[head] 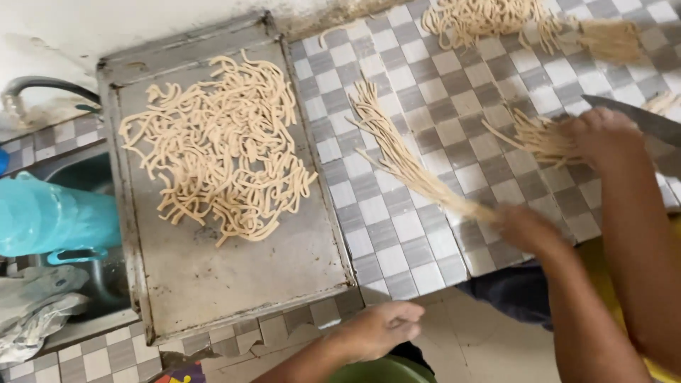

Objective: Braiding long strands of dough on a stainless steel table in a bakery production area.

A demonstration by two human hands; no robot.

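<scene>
Head view, looking down on a counter covered in grey-and-white checked tile-pattern sheet (425, 234).

Left hand (525, 228): near the counter's front edge, motion-blurred. It pinches the near end of a long bundle of pale dough strips (397, 152). The bundle runs diagonally away from the hand toward the counter's middle, its far ends fanned out loose on the surface. Exact finger positions cannot be told through the blur.

Right hand (601, 136): toward the counter's right edge, fingers curled down onto a second, shorter bunch of pale dough strips (535, 135), pressing or gripping it; which of the two cannot be told. Just behind this hand lies a broad grey metal knife blade (638, 117), running off to the right edge; handle not visible.

A third hand (379, 328), belonging to another person, sits below the counter's front edge, fingers loosely curled, above the rim of a green bowl (383, 370).

Left part of the counter: a flat rectangular grey metal tray (234, 273), holding a loose heap of short cut pale noodles (216, 145) in its rear half; the front half is bare metal.

Far right corner: a further pile of pale noodle strands (489, 20).

Beyond the tray's left edge: a turquoise plastic jug (50, 216) lying in a sink, a crumpled grey cloth (35, 305) in front of it.
</scene>
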